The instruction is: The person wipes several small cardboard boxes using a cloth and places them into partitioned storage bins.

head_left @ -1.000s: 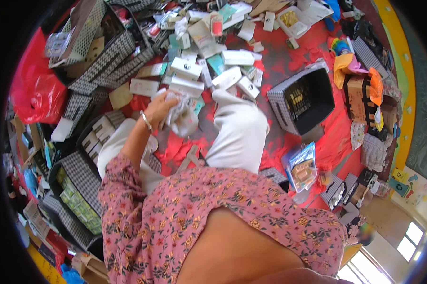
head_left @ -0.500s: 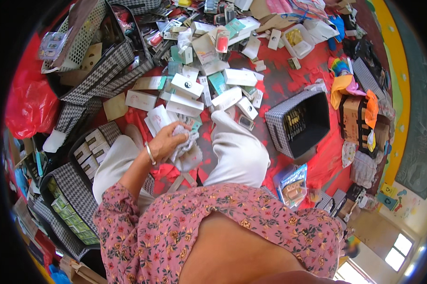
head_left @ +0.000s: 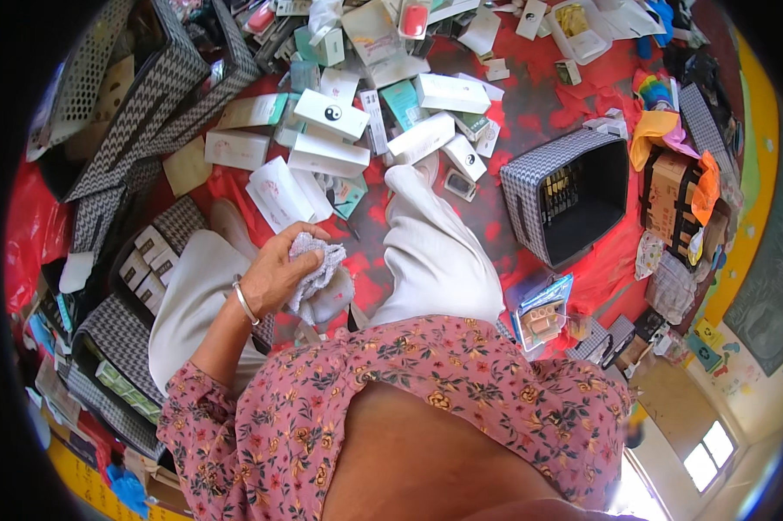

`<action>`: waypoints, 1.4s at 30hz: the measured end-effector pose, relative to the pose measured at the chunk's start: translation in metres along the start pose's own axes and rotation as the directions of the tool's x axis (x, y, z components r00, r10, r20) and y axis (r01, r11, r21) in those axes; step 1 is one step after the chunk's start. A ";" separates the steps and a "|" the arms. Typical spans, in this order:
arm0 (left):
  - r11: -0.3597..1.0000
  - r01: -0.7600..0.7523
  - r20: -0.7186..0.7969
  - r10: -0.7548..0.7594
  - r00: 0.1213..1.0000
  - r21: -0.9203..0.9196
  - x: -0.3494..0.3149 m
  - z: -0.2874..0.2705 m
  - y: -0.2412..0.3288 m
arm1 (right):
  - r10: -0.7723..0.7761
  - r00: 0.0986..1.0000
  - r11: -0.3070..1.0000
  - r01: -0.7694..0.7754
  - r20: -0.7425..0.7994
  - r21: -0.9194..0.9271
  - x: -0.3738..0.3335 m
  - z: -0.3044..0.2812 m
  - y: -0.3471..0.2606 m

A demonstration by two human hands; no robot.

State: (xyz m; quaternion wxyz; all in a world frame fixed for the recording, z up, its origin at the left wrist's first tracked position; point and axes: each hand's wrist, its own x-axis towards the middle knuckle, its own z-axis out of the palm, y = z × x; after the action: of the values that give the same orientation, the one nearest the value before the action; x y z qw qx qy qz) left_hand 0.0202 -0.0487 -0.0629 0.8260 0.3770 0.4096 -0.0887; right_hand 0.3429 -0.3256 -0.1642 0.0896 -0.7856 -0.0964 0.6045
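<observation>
My left hand (head_left: 273,274), with a bangle at the wrist, is closed around a crumpled grey-white cloth (head_left: 316,280). It hangs above the floor between my knees. Just beyond my fingers lies an open-looking white box (head_left: 280,193) with a faint pink print. Behind it are more white boxes (head_left: 331,114), piled loosely and tilted over one another, some with a round black mark. A small dark-framed item (head_left: 459,185) lies beside my right foot. My right hand does not show; its sleeve ends out of sight near my body.
A houndstooth storage bin (head_left: 520,198) with dark packs inside stands to the right. Left of me are a bin of small white boxes (head_left: 151,265) and larger houndstooth bins (head_left: 135,113). A clear plastic tray (head_left: 582,43) lies far right, and a blue-edged packet (head_left: 541,317) is nearer.
The view has shifted, so the far pile sits higher in the picture. My left hand, still gripping the cloth, has drawn back from the white box towards my body.
</observation>
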 end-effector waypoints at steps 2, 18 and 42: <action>0.999 -0.015 0.002 0.015 1.000 0.040 0.001 -0.002 0.001 | 0.020 0.998 1.000 -0.020 0.060 -0.013 0.004 -0.002 0.001; 0.989 -0.078 -0.091 0.090 0.992 0.128 0.009 -0.006 -0.001 | -0.801 0.598 0.145 0.164 -0.019 -0.976 0.167 -0.040 -0.215; 0.993 -0.014 -0.060 0.021 0.998 0.114 0.012 0.001 -0.012 | -0.761 0.224 0.572 0.674 -0.608 -0.468 0.170 0.046 -0.324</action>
State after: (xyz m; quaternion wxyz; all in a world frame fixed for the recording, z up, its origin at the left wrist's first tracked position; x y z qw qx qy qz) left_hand 0.0229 -0.0554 -0.0776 0.7911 0.4293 0.4257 -0.0929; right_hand 0.3272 0.0323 -0.2507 0.3475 -0.8277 -0.4302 0.0954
